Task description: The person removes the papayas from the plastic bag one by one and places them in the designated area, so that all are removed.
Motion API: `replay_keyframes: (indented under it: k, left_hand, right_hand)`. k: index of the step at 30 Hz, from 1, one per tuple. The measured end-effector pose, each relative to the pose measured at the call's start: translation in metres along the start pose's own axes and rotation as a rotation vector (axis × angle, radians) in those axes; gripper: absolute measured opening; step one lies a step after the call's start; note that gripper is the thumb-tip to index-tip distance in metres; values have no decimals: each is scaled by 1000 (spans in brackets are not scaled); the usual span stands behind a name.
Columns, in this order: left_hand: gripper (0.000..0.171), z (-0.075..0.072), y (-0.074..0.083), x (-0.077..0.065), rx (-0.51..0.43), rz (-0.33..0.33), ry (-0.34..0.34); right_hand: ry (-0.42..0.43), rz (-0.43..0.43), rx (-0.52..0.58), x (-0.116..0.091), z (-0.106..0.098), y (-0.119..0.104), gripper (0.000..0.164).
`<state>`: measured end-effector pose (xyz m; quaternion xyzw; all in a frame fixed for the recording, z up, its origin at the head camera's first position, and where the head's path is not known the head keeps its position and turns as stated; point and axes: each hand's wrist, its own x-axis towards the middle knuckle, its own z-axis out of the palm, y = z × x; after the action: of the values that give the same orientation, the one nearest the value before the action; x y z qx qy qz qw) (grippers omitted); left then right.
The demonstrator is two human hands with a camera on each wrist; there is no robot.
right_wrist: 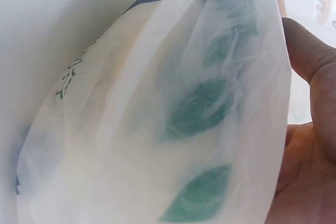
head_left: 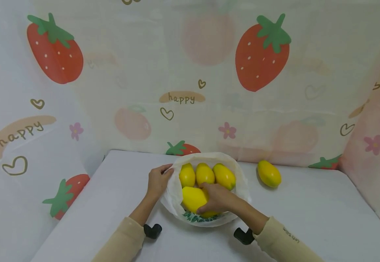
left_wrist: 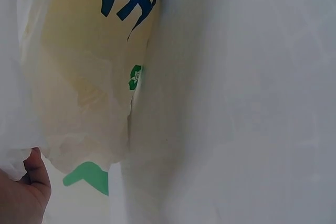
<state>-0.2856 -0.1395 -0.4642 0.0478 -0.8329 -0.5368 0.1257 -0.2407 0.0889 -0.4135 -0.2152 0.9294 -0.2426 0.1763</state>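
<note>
In the head view, a white plastic bag [head_left: 239, 178] with a green leaf print stands with its mouth open on the table. Inside it are three yellow mangoes [head_left: 205, 173] in a row at the back. My right hand [head_left: 217, 198] reaches into the bag and grips a larger-looking yellow mango [head_left: 193, 199] at the front, thumb and fingers around it. My left hand [head_left: 158, 181] pinches the bag's left rim. The left wrist view shows that hand at the thin plastic edge. In the right wrist view, the bag wall hides the fruit and part of the right hand [right_wrist: 310, 145].
Another yellow mango [head_left: 269, 174] lies on the white table [head_left: 308, 214] to the right of the bag. Printed cloth with strawberries [head_left: 262, 54] hangs behind and along both sides of the table. Black wrist-worn pieces [head_left: 153, 231] sit below both hands.
</note>
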Motion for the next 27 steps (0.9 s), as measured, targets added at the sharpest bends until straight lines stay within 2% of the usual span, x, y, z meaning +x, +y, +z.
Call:
replay_keyframes:
  k: [12,20,27]
  left_hand:
    - [28,-1,0,1,4,18,11]
    - [28,-3,3,-2,-2,-4,6]
    - [29,-3,3,-1,12,-2,7]
  right_hand:
    - [26,12,16,-3,-10,-2,80]
    - [49,52,55,-7,-20,-3,80]
    - [78,37,54,-11,-29,-1,80]
